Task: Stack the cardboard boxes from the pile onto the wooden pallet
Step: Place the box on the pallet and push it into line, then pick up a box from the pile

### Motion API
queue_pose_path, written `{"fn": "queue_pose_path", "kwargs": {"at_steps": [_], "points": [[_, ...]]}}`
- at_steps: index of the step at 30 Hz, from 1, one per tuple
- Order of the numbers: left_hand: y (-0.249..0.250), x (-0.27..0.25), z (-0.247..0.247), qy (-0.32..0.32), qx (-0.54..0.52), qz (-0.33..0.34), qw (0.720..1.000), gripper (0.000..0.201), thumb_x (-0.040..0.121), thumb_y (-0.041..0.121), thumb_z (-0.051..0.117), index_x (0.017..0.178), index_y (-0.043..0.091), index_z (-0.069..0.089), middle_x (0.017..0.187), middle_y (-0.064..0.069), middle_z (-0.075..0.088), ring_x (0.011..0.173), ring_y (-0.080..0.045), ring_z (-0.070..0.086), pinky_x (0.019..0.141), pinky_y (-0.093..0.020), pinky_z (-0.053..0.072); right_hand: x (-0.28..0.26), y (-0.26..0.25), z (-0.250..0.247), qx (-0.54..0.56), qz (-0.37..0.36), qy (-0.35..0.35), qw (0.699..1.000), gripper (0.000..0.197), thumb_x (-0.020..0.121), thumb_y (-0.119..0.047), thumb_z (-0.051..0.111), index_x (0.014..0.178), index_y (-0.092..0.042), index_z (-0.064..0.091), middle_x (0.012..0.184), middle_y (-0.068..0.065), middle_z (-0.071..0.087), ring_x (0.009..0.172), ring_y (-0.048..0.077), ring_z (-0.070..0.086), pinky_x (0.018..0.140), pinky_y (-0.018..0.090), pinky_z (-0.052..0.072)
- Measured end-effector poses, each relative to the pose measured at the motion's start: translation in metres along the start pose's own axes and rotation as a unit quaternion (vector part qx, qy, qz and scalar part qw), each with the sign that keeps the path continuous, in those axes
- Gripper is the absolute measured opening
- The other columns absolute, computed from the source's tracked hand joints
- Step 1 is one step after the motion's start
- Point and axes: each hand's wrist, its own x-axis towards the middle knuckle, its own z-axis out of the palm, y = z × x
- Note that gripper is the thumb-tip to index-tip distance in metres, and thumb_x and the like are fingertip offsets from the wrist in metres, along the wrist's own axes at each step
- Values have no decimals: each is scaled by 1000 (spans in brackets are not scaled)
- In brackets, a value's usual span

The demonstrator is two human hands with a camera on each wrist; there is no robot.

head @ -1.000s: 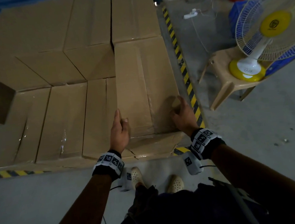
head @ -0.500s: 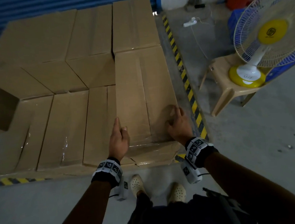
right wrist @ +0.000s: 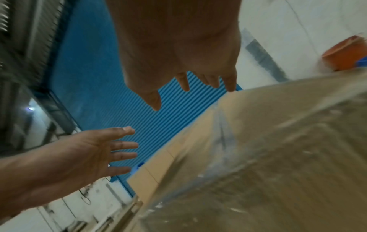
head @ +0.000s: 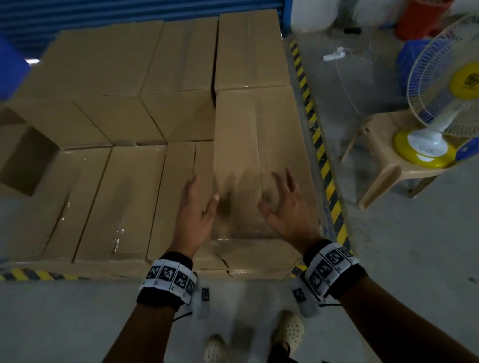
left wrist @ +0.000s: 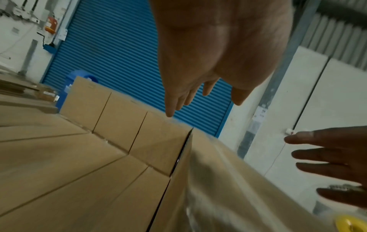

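Several brown cardboard boxes form a two-level stack in the head view. The tall taped box (head: 259,151) stands at the front right of the stack, level with the back row (head: 143,68). My left hand (head: 196,210) and right hand (head: 284,206) hover just above its near end, fingers spread, holding nothing. In the left wrist view my left hand (left wrist: 198,94) floats over the box (left wrist: 228,196). In the right wrist view my right hand (right wrist: 188,78) is off the taped box top (right wrist: 268,157). No pallet wood shows under the boxes.
Yellow-black floor tape (head: 318,146) runs along the stack's right side. A fan (head: 455,98) stands on a plastic stool (head: 382,153) to the right. An orange bucket (head: 422,9) and a blue shutter (head: 133,6) are behind. An open box (head: 27,160) lies left.
Both hands gripped the near end of the front-right box; now they have let go and lifted off with fingers spread. The box stays in place.
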Motion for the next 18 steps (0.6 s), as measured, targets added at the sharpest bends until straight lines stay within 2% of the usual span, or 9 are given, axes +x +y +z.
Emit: {"fn": "queue_pose_path", "kwargs": {"at_steps": [4,6,7,9,11,12,14,16,18], "points": [[5,-22,-55,75,-13,41,996,69,101,33,55,159,15,22,165,-4,25,144,-7,25,112,-18,24,-20,-56,6,55,-66,33,996,76,90,-52,61,153,-22,30,164,7,16,149,25,24,109,38,37],[-7,-44,-90,103,-11,73,992,69,101,41,54,158,15,24,163,-5,28,142,-4,26,108,-6,21,-36,-90,17,75,-102,38,991,76,88,-54,60,152,-23,32,164,3,19,148,22,26,109,33,35],[-17,-57,-108,111,-6,85,990,70,101,46,51,158,14,25,163,-7,29,144,-6,26,109,-6,20,-45,-108,24,81,-117,30,989,77,88,-54,60,152,-22,32,163,3,20,148,20,25,109,31,32],[-46,-85,-144,126,7,97,987,72,98,50,46,157,12,27,162,-9,30,147,-13,27,113,-10,19,-66,-146,43,81,-155,7,984,77,89,-52,61,153,-21,31,163,4,22,148,19,24,110,29,26],[-81,-116,-180,154,11,84,984,70,98,47,46,155,11,30,159,-11,33,145,-13,29,114,-9,19,-87,-183,68,78,-205,-10,976,77,88,-53,60,152,-20,32,161,5,26,147,20,27,112,32,30],[-100,-132,-198,172,15,74,982,68,99,44,48,155,10,31,157,-12,36,144,-14,31,116,-12,22,-96,-200,83,79,-229,-16,970,76,88,-54,60,151,-19,34,160,5,28,147,19,28,113,36,34],[-141,-165,-232,208,19,42,977,62,102,37,53,154,8,33,155,-12,39,140,-20,38,116,-30,33,-114,-233,116,84,-258,-34,962,75,88,-55,58,150,-19,36,159,3,30,145,16,30,113,38,37],[-179,-198,-263,239,20,9,971,61,101,32,55,153,7,35,154,-13,40,139,-27,42,112,-41,38,-130,-265,151,102,-277,-68,953,75,88,-54,59,151,-20,35,161,0,27,146,12,27,114,24,29],[-212,-227,-291,262,30,-17,964,60,101,33,56,152,7,37,154,-14,41,143,-28,39,113,-41,38,-145,-297,186,120,-297,-106,941,76,88,-53,60,152,-21,34,161,-1,25,146,8,25,110,9,21]]}}
